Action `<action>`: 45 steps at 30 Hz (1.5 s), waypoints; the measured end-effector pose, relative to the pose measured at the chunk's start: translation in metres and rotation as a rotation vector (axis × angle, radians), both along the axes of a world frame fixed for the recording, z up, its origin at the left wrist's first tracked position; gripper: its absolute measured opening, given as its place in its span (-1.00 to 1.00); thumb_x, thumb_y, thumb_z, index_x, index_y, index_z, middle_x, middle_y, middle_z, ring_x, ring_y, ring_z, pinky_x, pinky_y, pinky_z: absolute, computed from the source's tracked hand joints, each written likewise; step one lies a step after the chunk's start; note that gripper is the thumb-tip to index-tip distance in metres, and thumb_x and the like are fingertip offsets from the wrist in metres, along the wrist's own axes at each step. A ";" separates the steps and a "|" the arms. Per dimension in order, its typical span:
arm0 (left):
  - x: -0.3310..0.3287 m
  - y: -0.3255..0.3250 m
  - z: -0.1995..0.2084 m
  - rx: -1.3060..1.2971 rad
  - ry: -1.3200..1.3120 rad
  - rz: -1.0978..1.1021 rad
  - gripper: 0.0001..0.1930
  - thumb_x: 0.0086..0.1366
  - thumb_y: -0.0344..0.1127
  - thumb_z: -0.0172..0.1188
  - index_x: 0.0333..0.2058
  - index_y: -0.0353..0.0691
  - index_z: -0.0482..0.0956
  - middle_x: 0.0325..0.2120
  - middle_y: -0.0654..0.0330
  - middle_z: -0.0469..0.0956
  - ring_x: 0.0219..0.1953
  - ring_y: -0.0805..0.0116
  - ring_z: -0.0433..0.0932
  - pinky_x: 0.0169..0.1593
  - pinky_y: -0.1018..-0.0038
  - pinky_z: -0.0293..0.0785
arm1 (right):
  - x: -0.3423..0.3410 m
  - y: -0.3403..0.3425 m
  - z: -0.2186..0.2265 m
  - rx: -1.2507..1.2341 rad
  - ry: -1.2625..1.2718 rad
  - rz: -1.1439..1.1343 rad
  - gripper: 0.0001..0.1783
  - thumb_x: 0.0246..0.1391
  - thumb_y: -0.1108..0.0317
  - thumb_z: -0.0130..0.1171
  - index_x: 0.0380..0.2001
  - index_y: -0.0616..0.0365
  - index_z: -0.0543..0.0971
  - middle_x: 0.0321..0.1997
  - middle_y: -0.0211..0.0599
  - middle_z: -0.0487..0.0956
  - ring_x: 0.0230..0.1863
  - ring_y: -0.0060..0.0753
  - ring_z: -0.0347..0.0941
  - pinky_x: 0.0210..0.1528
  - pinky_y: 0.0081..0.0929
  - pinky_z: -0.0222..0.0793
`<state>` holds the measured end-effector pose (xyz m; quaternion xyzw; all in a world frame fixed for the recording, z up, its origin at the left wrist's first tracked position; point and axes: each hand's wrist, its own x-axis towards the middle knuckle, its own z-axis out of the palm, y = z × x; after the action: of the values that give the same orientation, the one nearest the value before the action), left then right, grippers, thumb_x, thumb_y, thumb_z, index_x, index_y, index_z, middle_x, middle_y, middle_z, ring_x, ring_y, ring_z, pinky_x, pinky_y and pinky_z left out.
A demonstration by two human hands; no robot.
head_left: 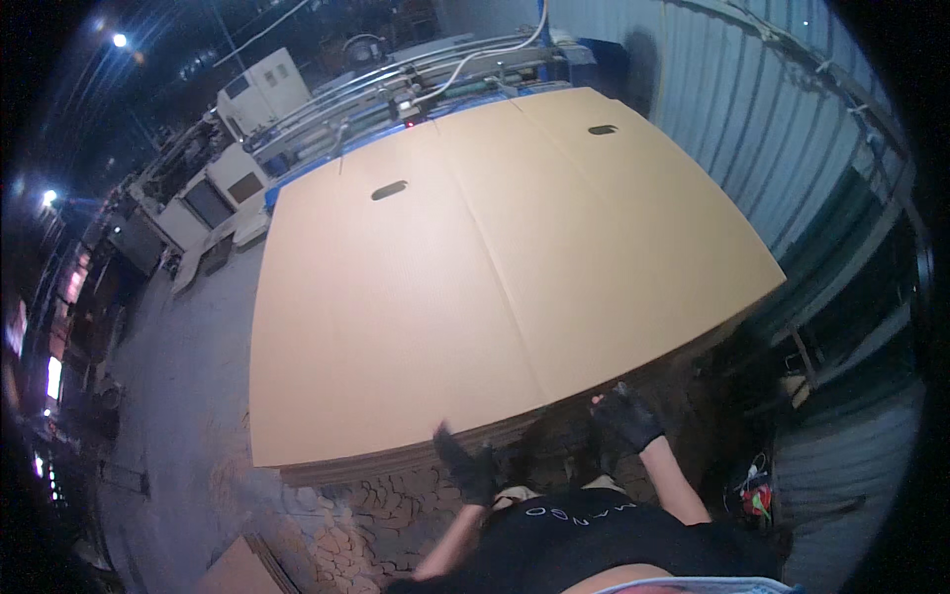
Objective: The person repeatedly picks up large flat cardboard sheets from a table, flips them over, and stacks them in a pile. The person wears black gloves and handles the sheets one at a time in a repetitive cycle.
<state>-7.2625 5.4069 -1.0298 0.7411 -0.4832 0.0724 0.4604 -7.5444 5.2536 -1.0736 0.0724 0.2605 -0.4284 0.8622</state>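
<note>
A stack of large tan cardboard sheets (396, 307) spreads out in front of me, with creases across the top sheet and two oval hand holes near its far side. My left hand (467, 469), in a black glove, is at the near edge of the stack with a finger or thumb pointing up beside it. Farther right along the same edge is my right hand (629, 421), also black-gloved, with a bare fingertip showing. Both hands look open, fingers apart, and nothing can be seen held in them. Their lower fingers are dark and partly hidden.
A machine with metal rails and rollers (465, 84) stands behind the stack. Corrugated metal wall (752, 129) runs along the right. Cardboard scraps (381, 505) litter the floor by my feet, and another cardboard piece (247, 569) lies at the lower left.
</note>
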 end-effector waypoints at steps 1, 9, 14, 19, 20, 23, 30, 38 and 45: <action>-0.014 -0.002 -0.004 -0.008 0.320 0.216 -0.24 0.24 -0.17 0.22 0.34 -0.24 0.09 0.36 -0.09 0.03 0.40 -0.07 -0.01 0.38 0.04 0.01 | -0.007 -0.010 0.007 -0.026 -0.091 0.039 -0.64 0.19 0.27 0.18 -0.07 0.34 0.47 -0.08 0.06 0.57 -0.01 0.08 0.50 0.18 -0.04 0.39; 0.015 -0.067 0.058 -0.348 2.026 0.049 -0.30 0.25 -0.33 0.09 0.30 -0.33 0.00 0.32 -0.19 0.07 0.29 -0.28 0.15 0.30 -0.23 0.08 | -0.017 -0.079 0.063 0.427 0.073 0.327 -0.60 0.15 0.27 0.11 -0.15 0.49 0.48 -0.02 0.30 0.50 0.07 0.10 0.46 0.16 0.02 0.41; 0.032 -0.058 0.070 -0.285 2.092 0.070 -0.28 0.28 -0.36 0.05 0.28 -0.51 -0.12 0.29 -0.39 -0.03 0.31 -0.33 0.07 0.33 -0.20 0.05 | -0.009 -0.085 0.142 -0.046 -0.369 0.230 -0.59 0.27 0.27 -0.06 0.02 0.37 0.48 0.10 0.10 0.52 0.19 -0.01 0.42 0.39 0.01 0.13; 0.051 -0.059 0.061 -0.136 2.162 0.079 -0.37 0.22 -0.33 0.23 0.10 -0.50 0.08 0.06 -0.30 0.22 0.02 -0.21 0.33 0.12 -0.08 0.35 | -0.008 -0.136 0.213 -0.597 -0.408 -0.039 -0.63 0.37 0.35 -0.22 0.11 0.17 0.47 0.18 -0.09 0.51 0.19 -0.08 0.44 0.42 0.01 0.08; 0.055 -0.059 0.052 -0.184 2.274 0.177 -0.44 0.19 -0.32 0.29 0.03 -0.45 0.21 -0.05 -0.21 0.37 -0.12 -0.15 0.47 0.01 -0.04 0.47 | -0.007 -0.133 0.207 -0.642 -0.354 -0.015 -0.64 0.37 0.36 -0.19 0.11 0.13 0.48 0.17 -0.11 0.52 0.18 -0.10 0.45 0.40 0.01 0.13; 0.055 -0.055 0.005 -0.199 2.009 0.190 -0.67 0.18 -0.20 0.33 -0.24 -0.21 0.41 -0.30 -0.03 0.50 -0.41 0.01 0.47 -0.18 0.08 0.49 | -0.007 -0.108 0.155 -0.697 -0.103 0.081 -0.69 0.31 0.33 -0.01 0.09 -0.02 0.48 0.09 -0.22 0.57 0.11 -0.23 0.51 0.21 -0.11 0.39; 0.076 -0.048 -0.058 0.159 1.661 0.040 -0.40 0.25 -0.20 0.24 0.22 -0.18 0.30 0.10 0.16 0.41 0.13 0.17 0.37 0.15 0.09 0.39 | -0.050 -0.065 0.025 -0.066 0.527 -0.453 -0.74 0.18 0.17 0.19 -0.09 -0.04 0.52 -0.22 -0.36 0.61 -0.16 -0.31 0.53 -0.04 -0.12 0.49; 0.081 -0.057 0.010 0.082 1.972 0.161 -0.86 0.19 -0.30 0.31 -0.37 -0.08 0.50 -0.44 0.23 0.50 -0.30 0.23 0.41 -0.15 0.19 0.45 | -0.074 -0.099 0.050 0.043 0.323 -0.126 -0.69 0.01 0.11 0.37 -0.23 -0.01 0.59 -0.22 -0.31 0.61 -0.14 -0.23 0.48 -0.11 -0.22 0.45; 0.068 -0.047 -0.025 -0.012 0.954 -0.034 -0.88 0.28 -0.26 0.25 -0.46 0.00 0.56 -0.59 0.38 0.49 -0.59 0.47 0.31 -0.48 0.50 0.23 | -0.073 -0.100 0.061 0.055 0.598 -0.142 -0.48 -0.04 0.10 0.45 -0.04 0.06 0.55 -0.07 -0.28 0.59 -0.06 -0.24 0.48 0.03 -0.27 0.41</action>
<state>-7.1947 5.3598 -1.0552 0.6809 -0.2295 -0.2810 0.6362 -7.6178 5.1538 -1.0122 -0.0153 0.5083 -0.4827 0.7130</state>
